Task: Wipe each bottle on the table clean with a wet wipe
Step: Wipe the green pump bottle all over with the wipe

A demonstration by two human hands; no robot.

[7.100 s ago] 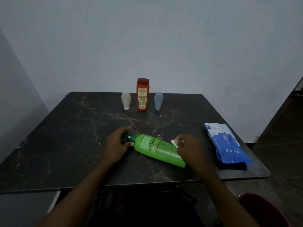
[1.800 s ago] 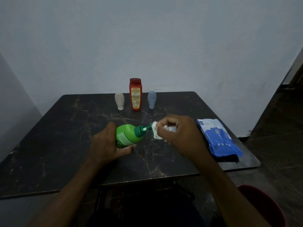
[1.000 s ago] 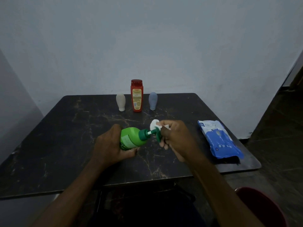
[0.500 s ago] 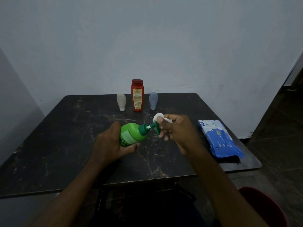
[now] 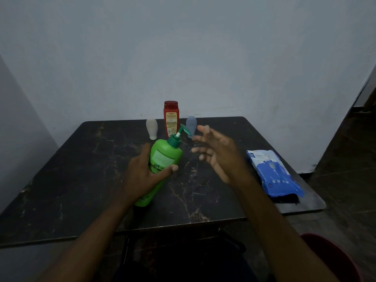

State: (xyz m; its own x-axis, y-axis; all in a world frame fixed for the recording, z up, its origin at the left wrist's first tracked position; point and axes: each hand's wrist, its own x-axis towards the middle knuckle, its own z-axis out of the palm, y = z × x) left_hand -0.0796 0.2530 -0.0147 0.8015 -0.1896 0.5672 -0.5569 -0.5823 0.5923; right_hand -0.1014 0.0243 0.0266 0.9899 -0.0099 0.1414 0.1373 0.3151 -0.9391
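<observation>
Our left hand (image 5: 145, 176) grips the green pump bottle (image 5: 160, 165), tilted with its nozzle pointing away toward the 3 bottles by the wall. Our right hand (image 5: 215, 153) hangs open and blurred just right of the pump; we see no wipe in it. The wipes pack (image 5: 272, 173) lies farther right, nearer that hand.

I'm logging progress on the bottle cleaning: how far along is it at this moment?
In hand: the left hand grips the green pump bottle, tilted; the right hand is open, with no wipe visible. Left: the red bottle, white bottle and grey-blue bottle stand untouched at the back. The wipes pack lies at right.
</observation>
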